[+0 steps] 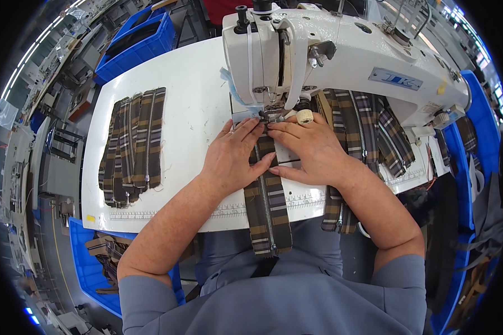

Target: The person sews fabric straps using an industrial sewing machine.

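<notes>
A plaid brown and grey fabric strip with a metal zipper (276, 209) runs from under the presser foot of a white sewing machine (341, 39) toward me. Its near end hangs over the table's front edge, with the zipper's slider close to that end. My left hand (232, 153) lies flat over the strip's left side, fingertips close to the presser foot and thumb stretched across the fabric. On the other side, my right hand (310, 151) rests with fingers extended toward the foot and thumb on the strip's right edge. Both hands are open, pressing on the cloth.
Several similar zipper strips lie in a pile (133, 145) at the left of the white table (190, 72). More strips (363, 128) lie under the machine's arm. Blue bins stand at the back left (142, 47), below left (89, 268) and right (480, 111).
</notes>
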A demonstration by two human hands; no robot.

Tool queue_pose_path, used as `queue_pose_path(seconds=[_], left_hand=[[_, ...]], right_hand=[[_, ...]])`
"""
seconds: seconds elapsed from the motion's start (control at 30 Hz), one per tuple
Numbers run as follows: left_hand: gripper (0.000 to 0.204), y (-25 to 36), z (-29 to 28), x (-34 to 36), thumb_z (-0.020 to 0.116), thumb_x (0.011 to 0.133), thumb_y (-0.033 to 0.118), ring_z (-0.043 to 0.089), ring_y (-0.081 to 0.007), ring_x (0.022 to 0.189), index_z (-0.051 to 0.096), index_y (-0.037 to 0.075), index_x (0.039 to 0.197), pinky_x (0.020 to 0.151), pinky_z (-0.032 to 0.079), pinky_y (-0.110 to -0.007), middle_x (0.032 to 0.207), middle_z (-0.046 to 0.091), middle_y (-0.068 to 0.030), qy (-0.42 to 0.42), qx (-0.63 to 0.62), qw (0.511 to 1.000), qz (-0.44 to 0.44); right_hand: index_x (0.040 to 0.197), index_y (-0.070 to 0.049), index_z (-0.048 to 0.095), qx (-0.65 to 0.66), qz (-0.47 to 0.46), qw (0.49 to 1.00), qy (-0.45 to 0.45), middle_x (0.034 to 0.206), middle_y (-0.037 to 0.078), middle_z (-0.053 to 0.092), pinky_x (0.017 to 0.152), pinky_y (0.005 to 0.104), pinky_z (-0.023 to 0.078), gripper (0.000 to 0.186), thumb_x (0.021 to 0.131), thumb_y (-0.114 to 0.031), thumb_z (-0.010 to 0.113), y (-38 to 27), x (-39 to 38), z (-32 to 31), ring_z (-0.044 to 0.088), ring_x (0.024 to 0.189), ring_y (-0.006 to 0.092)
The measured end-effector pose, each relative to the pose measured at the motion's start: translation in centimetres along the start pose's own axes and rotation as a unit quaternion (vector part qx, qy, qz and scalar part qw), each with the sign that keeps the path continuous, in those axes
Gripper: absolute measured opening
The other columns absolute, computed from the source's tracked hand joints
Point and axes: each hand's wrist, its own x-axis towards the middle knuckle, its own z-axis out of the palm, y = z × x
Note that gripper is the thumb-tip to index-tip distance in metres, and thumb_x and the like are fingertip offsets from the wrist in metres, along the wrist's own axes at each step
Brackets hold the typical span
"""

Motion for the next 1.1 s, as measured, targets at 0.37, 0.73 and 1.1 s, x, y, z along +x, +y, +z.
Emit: queue_pose_path(seconds=[0.37,0.73,1.1], left_hand=[[0.058,-0.25,0.35,-0.33,0.076,0.09,0.035,0.057,-0.0354,0.139,0.065,0.0,0.136,0.118,0.045,-0.049,0.146,0.061,-0.0192,0.003,-0.04,0.999,-0.003],[0.055,-0.31,-0.04,-0.5,0.072,0.093,0.038,0.058,-0.0333,0.138,0.069,0.0,0.133,0.117,0.046,-0.044,0.146,0.062,-0.0198,-0.008,-0.05,0.999,-0.016],[0.035,-0.34,-0.55,-0.2,0.073,0.097,0.026,0.066,-0.0306,0.127,0.074,0.004,0.124,0.103,0.056,-0.04,0.134,0.071,-0.0146,0.01,-0.054,0.998,-0.02]], right_hand=[[0.13,-0.005,0.069,0.001,0.013,1.0,-0.027,0.134,0.01,0.068,0.102,0.0466,0.042,0.065,0.084,-0.05,0.077,-0.18,0.12,-0.28,0.061,0.121,0.0295],[0.129,-0.003,0.069,-0.003,0.016,1.0,-0.021,0.132,0.011,0.068,0.103,0.0434,0.041,0.063,0.086,-0.049,0.075,-0.45,0.37,-0.07,0.063,0.111,0.0297],[0.129,-0.003,0.069,-0.004,0.022,1.0,-0.02,0.132,0.011,0.068,0.102,0.0439,0.041,0.062,0.087,-0.048,0.074,-0.5,0.34,-0.09,0.062,0.112,0.0303]])
